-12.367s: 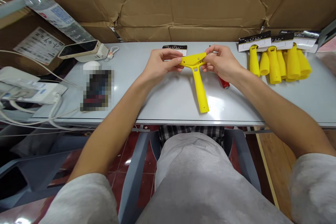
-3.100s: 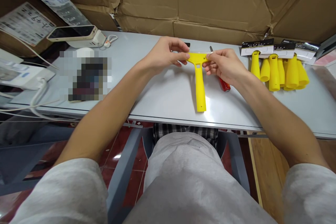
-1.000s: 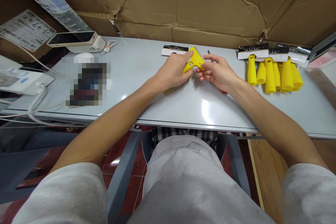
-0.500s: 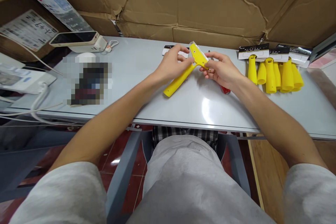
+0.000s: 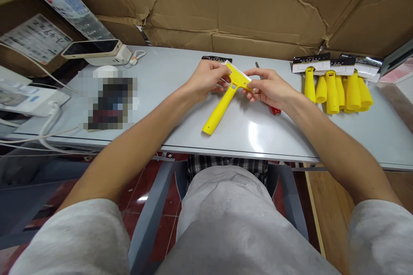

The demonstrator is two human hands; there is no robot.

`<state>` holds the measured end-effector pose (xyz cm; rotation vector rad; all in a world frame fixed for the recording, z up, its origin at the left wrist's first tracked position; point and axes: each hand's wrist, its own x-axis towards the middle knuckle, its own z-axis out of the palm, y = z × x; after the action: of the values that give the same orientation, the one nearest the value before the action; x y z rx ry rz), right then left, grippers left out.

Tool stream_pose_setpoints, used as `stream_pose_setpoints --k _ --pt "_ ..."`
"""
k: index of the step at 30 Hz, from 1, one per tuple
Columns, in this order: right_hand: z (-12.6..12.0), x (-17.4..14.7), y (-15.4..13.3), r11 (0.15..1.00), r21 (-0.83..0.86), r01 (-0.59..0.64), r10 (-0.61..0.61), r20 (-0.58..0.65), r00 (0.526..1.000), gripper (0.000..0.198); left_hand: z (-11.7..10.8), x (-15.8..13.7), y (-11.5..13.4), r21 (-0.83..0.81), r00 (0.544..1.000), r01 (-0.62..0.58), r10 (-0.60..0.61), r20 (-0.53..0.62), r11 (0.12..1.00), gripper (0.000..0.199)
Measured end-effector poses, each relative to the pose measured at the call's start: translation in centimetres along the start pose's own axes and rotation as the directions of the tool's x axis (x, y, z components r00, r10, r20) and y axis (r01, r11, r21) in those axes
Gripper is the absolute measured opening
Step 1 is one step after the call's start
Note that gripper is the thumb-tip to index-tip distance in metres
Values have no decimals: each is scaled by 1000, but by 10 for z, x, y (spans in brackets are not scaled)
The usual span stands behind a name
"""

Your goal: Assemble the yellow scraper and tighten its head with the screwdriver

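A yellow scraper [image 5: 222, 105] is held over the table, its handle slanting down toward me and its wide head away from me. My left hand [image 5: 208, 78] grips the left end of the head between thumb and fingers. At the head's right end, my right hand [image 5: 269, 87] pinches the corner. A pale strip runs along the head's far edge. Partly hidden under my right hand lies a red-handled screwdriver [image 5: 275, 111], its metal tip showing beyond my fingers. Behind my left hand is a black and white card [image 5: 217, 59].
Several yellow handles [image 5: 331, 92] with black and white cards lie at the right. A phone [image 5: 92, 47] rests on a white charger at the left, near a water bottle [image 5: 69, 4] and cables. Cardboard [image 5: 258, 13] stands along the table's [image 5: 180, 139] back.
The scraper has turned so its handle points more toward me and its head lies lower. My left hand has shifted from near the neck to the head's left end.
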<state>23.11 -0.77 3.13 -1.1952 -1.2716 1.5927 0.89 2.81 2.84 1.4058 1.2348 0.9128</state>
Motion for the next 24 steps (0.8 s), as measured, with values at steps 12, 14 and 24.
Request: stream_pose_setpoints --k 12,14,24 --pt "1 5 2 996 82 42 -34 -105 994 39 4 -16 -6 369 963 -270 243 119 889 113" --pt "0 5 3 996 85 38 -30 -99 995 39 7 -18 -9 467 939 -343 309 151 815 109" --pt "2 3 2 994 107 23 -14 -81 997 37 11 -14 -11 648 887 -428 431 166 630 51"
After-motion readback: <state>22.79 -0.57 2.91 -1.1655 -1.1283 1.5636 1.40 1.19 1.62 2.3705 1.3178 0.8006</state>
